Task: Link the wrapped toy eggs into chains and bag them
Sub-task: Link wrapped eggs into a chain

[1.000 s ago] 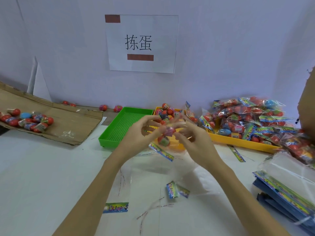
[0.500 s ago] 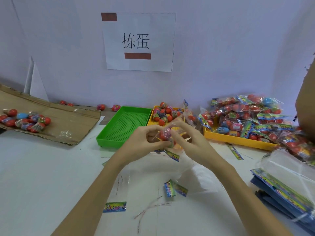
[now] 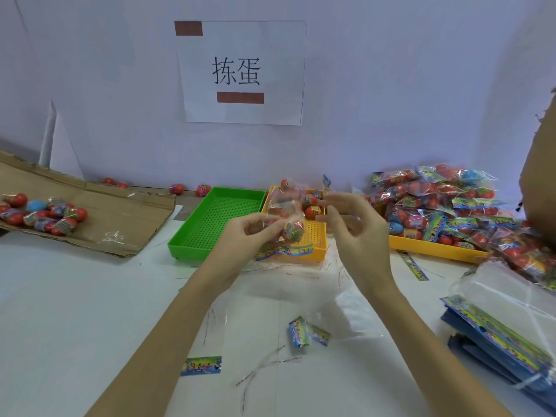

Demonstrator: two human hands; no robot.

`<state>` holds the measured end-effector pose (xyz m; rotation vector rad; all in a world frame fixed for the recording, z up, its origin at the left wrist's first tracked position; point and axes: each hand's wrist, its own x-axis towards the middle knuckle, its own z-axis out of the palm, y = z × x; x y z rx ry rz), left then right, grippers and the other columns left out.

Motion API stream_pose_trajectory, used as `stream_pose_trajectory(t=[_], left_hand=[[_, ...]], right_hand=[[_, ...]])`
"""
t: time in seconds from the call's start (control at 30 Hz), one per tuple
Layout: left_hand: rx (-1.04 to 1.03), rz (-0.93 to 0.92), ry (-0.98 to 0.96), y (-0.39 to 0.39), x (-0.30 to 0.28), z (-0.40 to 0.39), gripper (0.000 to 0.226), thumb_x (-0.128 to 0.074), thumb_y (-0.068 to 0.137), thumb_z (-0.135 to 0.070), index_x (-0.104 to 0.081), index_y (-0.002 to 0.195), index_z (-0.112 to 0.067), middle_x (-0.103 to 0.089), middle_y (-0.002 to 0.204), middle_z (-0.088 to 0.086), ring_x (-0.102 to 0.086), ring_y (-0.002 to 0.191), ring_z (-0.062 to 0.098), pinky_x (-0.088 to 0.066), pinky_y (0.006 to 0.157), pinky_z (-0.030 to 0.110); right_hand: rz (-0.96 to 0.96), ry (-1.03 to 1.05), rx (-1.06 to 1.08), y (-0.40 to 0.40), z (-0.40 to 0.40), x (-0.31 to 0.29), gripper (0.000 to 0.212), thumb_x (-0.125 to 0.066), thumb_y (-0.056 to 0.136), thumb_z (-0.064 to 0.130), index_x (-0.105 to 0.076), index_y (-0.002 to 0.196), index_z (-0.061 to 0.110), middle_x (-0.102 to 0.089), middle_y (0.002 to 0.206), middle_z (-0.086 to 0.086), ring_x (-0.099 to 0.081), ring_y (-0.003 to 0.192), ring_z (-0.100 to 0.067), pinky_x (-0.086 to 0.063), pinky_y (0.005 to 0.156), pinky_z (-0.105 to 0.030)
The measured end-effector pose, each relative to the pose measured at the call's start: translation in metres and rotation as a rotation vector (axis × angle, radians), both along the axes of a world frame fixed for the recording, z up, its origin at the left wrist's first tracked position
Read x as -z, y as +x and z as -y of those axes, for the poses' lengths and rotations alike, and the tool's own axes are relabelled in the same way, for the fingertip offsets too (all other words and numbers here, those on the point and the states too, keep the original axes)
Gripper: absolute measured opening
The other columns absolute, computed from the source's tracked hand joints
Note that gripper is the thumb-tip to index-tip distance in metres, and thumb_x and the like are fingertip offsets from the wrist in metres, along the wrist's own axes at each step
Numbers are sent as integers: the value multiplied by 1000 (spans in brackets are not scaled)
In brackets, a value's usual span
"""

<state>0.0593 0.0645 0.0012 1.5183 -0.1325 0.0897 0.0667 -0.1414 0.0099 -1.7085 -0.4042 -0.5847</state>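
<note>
Over the small yellow tray (image 3: 316, 256) I hold up a clear bag (image 3: 282, 206) with red wrapped toy eggs (image 3: 310, 203) inside. A colourful header strip (image 3: 285, 252) hangs at its lower end. My left hand (image 3: 246, 239) pinches the bag's lower part beside an egg (image 3: 291, 231). My right hand (image 3: 355, 230) pinches the bag's upper right side with thumb and forefinger, its other fingers curled. How the eggs in the bag are joined cannot be told through the crinkled film.
A green tray (image 3: 210, 218) stands left of the yellow one. A long yellow tray (image 3: 421, 249) under a heap of filled bags (image 3: 436, 200) lies at the right. Flat bags (image 3: 496, 320) are stacked front right. Loose eggs (image 3: 45, 213) lie on cardboard (image 3: 120, 218). Label strips (image 3: 201, 365) litter the table.
My hands have drawn apart and risen a little. The bag is now stretched between them, with its eggs spread upward toward the tray.
</note>
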Motion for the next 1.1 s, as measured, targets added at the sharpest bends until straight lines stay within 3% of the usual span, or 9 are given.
stream_pose_trajectory(t=[0.07, 0.17, 0.37, 0.5, 0.67, 0.77, 0.9, 1.0, 1.1], left_hand=[[2, -21, -81, 0, -1, 1, 24, -71, 96, -7, -72, 117, 3, -76, 111, 25, -75, 105, 40, -61, 93, 34], [10, 0, -104, -2, -1, 3, 25, -75, 92, -5, -73, 116, 2, -75, 112, 27, -75, 102, 37, -62, 88, 31], [1, -18, -37, -2, 0, 4, 31, -81, 87, -12, -72, 115, -6, -76, 110, 21, -73, 92, 25, -62, 85, 31], [50, -53, -106, -2, -3, 4, 45, -79, 84, -32, -69, 122, -11, -78, 111, 13, -74, 92, 22, -61, 84, 36], [-148, 70, -56, 0, 1, 1, 18, -81, 89, -22, -79, 100, -7, -81, 96, 10, -74, 81, 23, -60, 64, 33], [-257, 100, -29, 3, 4, -7, 8, -82, 88, -21, -82, 91, -13, -81, 87, 10, -73, 71, 29, -55, 59, 36], [-280, 87, 65, 7, 6, -11, 12, -84, 86, -19, -82, 94, -11, -81, 84, 4, -77, 72, 17, -58, 59, 26], [-199, 47, 164, 7, 7, -14, 13, -85, 85, -22, -83, 94, -13, -81, 87, 4, -78, 83, 25, -65, 74, 34], [-127, 71, 247, 5, 6, -13, 15, -87, 83, -23, -83, 94, -14, -81, 87, 3, -78, 88, 25, -64, 84, 38]], right_hand=[[-119, 16, 52, 1, -3, 4, 18, -70, 97, 28, -66, 114, 21, -71, 101, 7, -72, 92, -16, -62, 77, -33], [-346, -123, -140, 1, -9, 12, 34, -68, 93, 47, -70, 119, 24, -74, 104, 11, -71, 98, -8, -59, 76, -22], [-340, -138, -217, -3, -22, 20, 19, -68, 97, 39, -77, 107, 24, -77, 95, 6, -71, 92, -14, -60, 83, -33], [-404, -107, -272, -5, -27, 23, 13, -65, 100, 29, -73, 106, 21, -77, 93, 2, -72, 87, -12, -59, 69, -25], [-365, -219, -314, -9, -29, 21, 37, -70, 97, 30, -58, 132, 29, -73, 106, 6, -70, 93, -3, -58, 73, -19], [-324, -205, -213, -3, -27, 12, 42, -57, 102, 41, -49, 143, 31, -65, 122, 9, -64, 106, 0, -57, 88, -24], [-264, -366, -46, 17, -22, 4, 34, -42, 110, 32, -53, 141, 24, -56, 139, 9, -51, 116, 0, -41, 89, -10], [-244, -488, 2, 37, -21, 4, 35, -41, 109, 13, -54, 142, 18, -56, 143, 2, -51, 128, -12, -38, 100, -19], [-271, -702, -25, 62, -31, 5, 59, -42, 100, -9, -46, 151, 20, -47, 155, -2, -42, 143, -22, -38, 114, -32]])
